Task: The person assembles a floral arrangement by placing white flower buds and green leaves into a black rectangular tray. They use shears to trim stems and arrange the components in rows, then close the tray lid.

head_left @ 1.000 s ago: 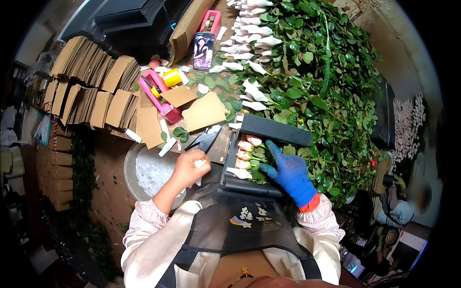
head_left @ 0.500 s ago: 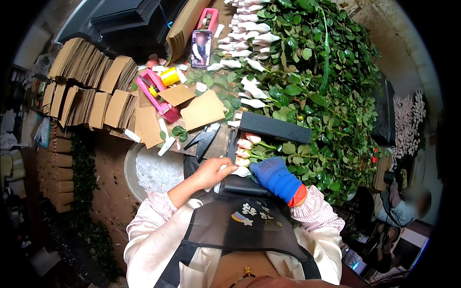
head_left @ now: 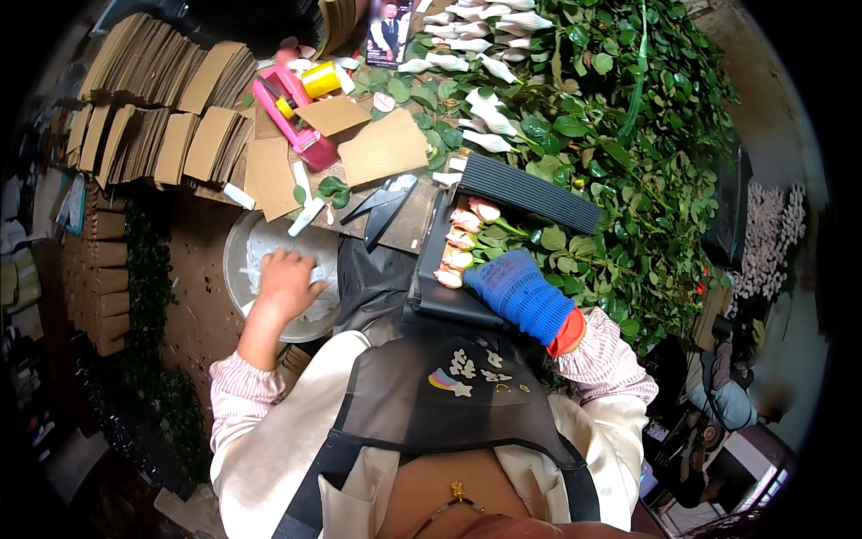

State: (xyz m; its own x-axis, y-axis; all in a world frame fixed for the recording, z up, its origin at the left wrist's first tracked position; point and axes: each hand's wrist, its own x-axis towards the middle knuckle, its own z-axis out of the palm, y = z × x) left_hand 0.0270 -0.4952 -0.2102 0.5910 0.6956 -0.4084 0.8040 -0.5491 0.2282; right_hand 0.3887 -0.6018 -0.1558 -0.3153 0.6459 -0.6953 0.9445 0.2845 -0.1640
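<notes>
So the pink roses [head_left: 461, 239] are sitting in a black tray [head_left: 429, 260] right in front of the person, heads all facing left and stems running off to the right, and my guess is the tray wall is there to keep those blooms roughly in line. The right hand [head_left: 510, 280] wears a blue knit glove, probably because of thorns, and its fingertips are up against the nearest rose; can't tell if it's actually clamped on a stem, since the glove hides that. The left hand [head_left: 289, 280] is bare, which I'd say makes sense for picking at thin stuff, and it's over a metal basin [head_left: 235, 286] of white pieces [head_left: 320, 308]. Its thumb sits away from the fingers, but the undersides are hidden, so no clue whether that grip has anything in it. The basin's parked low beside the counter [head_left: 409, 229], handy for that side. A black ribbed piece [head_left: 530, 194] slants along the far edge of the roses, maybe to keep that side tidy. Black scissors [head_left: 382, 211] and loose cardboard [head_left: 384, 148] lie just left of the tray, and the pink tape dispenser [head_left: 310, 145] is a bit farther off, all within easy reach I'd think.
</notes>
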